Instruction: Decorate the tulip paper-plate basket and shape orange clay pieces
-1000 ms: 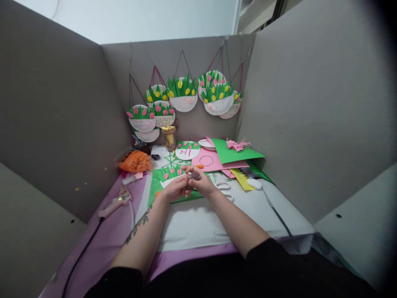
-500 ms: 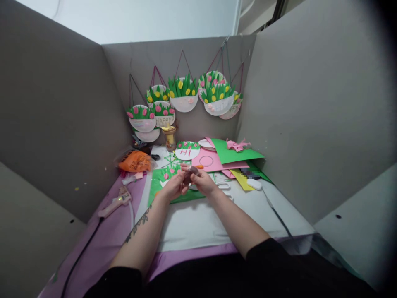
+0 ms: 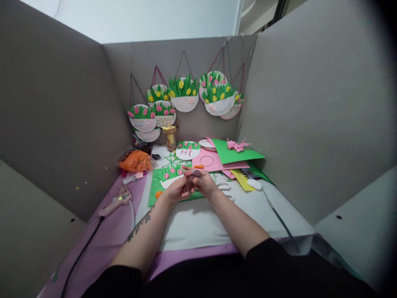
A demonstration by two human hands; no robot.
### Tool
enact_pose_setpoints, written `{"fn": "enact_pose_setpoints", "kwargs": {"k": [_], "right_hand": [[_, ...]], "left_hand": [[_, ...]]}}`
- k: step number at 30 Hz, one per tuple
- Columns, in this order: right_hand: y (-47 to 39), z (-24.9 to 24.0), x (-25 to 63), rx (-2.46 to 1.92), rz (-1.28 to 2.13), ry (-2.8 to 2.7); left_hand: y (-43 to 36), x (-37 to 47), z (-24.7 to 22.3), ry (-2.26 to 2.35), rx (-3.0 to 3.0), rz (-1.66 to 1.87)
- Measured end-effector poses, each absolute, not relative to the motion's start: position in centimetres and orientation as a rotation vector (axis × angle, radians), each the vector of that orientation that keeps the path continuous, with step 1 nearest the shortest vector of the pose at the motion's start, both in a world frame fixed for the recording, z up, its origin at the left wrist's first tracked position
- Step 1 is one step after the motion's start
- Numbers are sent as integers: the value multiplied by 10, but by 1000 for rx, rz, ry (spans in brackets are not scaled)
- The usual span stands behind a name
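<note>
My right hand (image 3: 205,183) is closed around a small dark mauve bundle (image 3: 197,174), which looks like thread or yarn. Close against it, my left hand (image 3: 176,188) has its fingers bent around the lower part of the same bundle; the fingers partly hide it. Beneath both hands lies a green sheet (image 3: 154,186) with a half-plate flower craft (image 3: 170,181) on it. White-handled scissors (image 3: 223,186) lie by my right wrist. An orange marker (image 3: 198,167) rests just beyond my fingers, and a round orange thing (image 3: 158,194) is near my left wrist.
A pink glue gun (image 3: 116,203) with a cord lies left, near an orange bag (image 3: 135,160). A jar (image 3: 170,138) and a "Hi" plate (image 3: 187,151) stand behind. Colored sheets (image 3: 237,153) and a white mouse-like object (image 3: 254,184) lie right. Plate crafts (image 3: 184,103) hang on the partition.
My hands have turned slightly and the mauve bundle has tipped over in the fingers, now lying flatter across my right fingers. The things on the table look unmoved.
</note>
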State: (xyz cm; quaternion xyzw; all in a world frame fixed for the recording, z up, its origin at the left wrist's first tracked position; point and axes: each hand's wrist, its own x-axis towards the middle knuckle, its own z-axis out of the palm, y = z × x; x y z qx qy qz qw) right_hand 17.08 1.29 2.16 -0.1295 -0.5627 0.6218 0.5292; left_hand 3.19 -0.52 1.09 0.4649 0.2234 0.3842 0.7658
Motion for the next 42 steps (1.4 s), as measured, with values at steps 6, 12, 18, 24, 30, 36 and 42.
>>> {"fn": "enact_pose_setpoints", "kwargs": {"k": [6,12,18,24,30,36,42], "right_hand": [[17,18,170,-535,1335,-1474],[12,26,176,-721,471,-1505],[7,32,179,-731,109,-1598],[7,30,176,-756,252,-1532],[19,20,174,-689,725,-1352],[27,14,171,-661,902,-1255],[25,16,176,-695,903,-1391]], "left_hand": [[-2,30,15,539,1059,1015],[5,20,20,852,1088,1365],[4,22,16,915,1231,1343],[2,23,19,979,1290,1366],[3,25,17,1061,1374,1400],[3,25,15,1097,1464,1412],[0,25,19,1129,1582,1474]]}}
